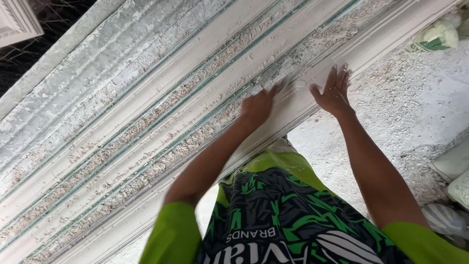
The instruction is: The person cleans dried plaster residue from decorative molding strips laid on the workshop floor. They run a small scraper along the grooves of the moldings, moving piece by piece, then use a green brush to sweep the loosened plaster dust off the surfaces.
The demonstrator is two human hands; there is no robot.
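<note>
Two bare hands work wet white plaster on a long moulding bench.

The left hand (257, 106), blurred, presses into the wet white plaster layer (288, 90) near the bench's near edge; whether its fingers are curled or flat cannot be told. The right hand (334, 93) lies flat beside it, fingers spread and grasping nothing, seemingly to brace the body and hold the coat down. The plaster lies along the long grey ridged moulding bench (97, 137), whose channels hold pale fibre strands bedded in plaster, likely as reinforcement. On the dusty white floor (405, 107) past the bench's near edge sit a crumpled white-and-green sack (435, 38) and pale filled bags (454, 166); their contents are hidden.
</note>
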